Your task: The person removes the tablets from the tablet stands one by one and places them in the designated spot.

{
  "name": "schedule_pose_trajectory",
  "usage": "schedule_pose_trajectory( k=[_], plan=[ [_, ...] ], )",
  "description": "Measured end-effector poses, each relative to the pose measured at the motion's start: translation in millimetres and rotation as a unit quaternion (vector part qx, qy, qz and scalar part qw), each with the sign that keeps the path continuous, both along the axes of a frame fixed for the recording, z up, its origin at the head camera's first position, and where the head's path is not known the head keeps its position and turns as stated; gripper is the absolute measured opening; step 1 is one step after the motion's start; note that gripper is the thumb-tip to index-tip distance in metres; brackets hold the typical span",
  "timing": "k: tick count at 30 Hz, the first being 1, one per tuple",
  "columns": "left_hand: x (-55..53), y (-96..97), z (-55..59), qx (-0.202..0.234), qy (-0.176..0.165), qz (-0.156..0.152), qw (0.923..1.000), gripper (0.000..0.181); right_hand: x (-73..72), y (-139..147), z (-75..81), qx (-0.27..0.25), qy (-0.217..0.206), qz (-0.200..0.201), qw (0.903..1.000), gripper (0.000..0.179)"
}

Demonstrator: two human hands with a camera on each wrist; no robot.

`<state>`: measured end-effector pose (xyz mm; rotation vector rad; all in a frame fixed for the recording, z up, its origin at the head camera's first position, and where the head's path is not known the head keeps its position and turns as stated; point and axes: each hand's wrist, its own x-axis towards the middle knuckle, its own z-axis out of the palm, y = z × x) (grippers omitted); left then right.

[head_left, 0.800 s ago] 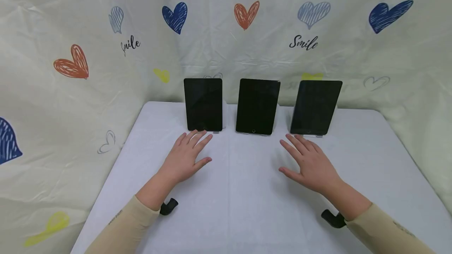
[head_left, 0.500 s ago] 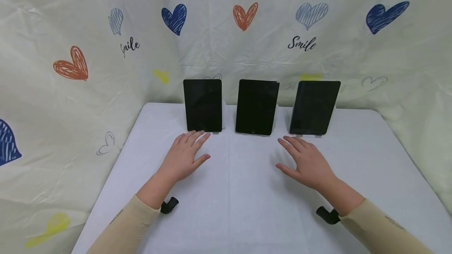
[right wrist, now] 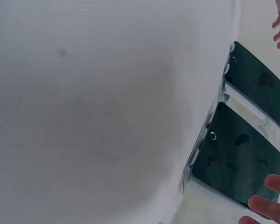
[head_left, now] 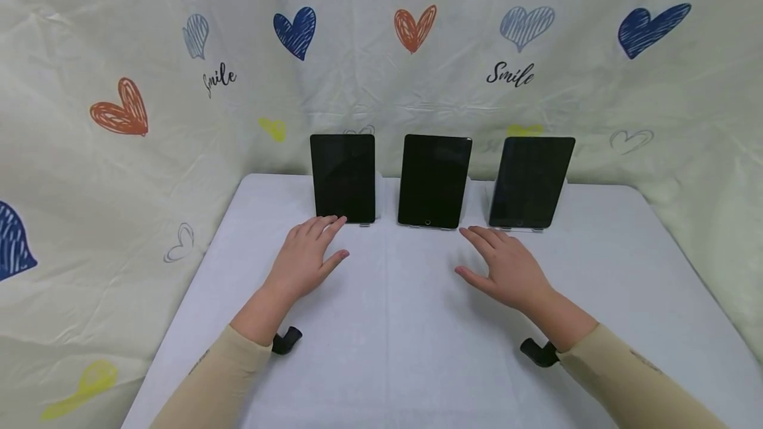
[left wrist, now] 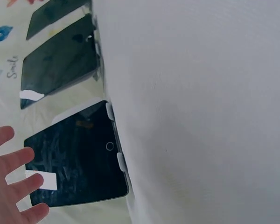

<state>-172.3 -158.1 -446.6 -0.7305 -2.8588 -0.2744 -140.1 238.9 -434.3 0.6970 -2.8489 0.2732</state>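
Three dark-screened tablets stand upright in a row at the back of the table: the left tablet (head_left: 344,176), the middle tablet (head_left: 434,181) and the right tablet (head_left: 532,181). My left hand (head_left: 305,258), fingers spread, is in front of the left tablet and overlaps its lower edge in the head view; contact cannot be told. My right hand (head_left: 508,269) hovers before the gap between the middle and right tablets, fingers extended, holding nothing. In the left wrist view my left fingers (left wrist: 25,186) overlap the nearest tablet. In the right wrist view my right fingers (right wrist: 270,205) overlap a tablet's top end.
Small clear stands (head_left: 521,230) hold the tablets' lower edges. A white cloth (head_left: 387,336) covers the table. Behind it hangs a pale curtain (head_left: 357,85) printed with hearts and "Smile". A black wrist mount (head_left: 539,352) sits at my right cuff, another (head_left: 287,340) at my left.
My right hand has shifted left, away from the right tablet's front. The left hand has moved slightly left and up. The tablets have stayed in place.
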Motion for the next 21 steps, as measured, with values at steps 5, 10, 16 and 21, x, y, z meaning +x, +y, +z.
schedule_pose_trajectory(
  k=[5, 10, 16, 21],
  plan=[
    [-5.0, -2.7, -1.0, 0.012, -0.004, 0.019, 0.9997, 0.068, -6.9, -7, -0.3, -0.007, -0.02, -0.009, 0.9997, 0.074],
    [-9.7, -5.0, -1.1, 0.021, -0.008, 0.033, 0.9992, 0.069, -13.3, -13, -1.0, -0.011, -0.03, -0.015, 0.9994, 0.075],
    [-15.2, -9.1, 0.3, 0.038, -0.005, 0.043, 0.9983, 0.068, -21.8, -21, -3.1, -0.022, -0.033, -0.021, 0.999, 0.075],
    [-20.4, -13.6, 0.7, 0.047, 0.004, 0.054, 0.9974, 0.067, -27.9, -31, -3.2, -0.04, -0.044, -0.024, 0.998, 0.074]
  ],
)
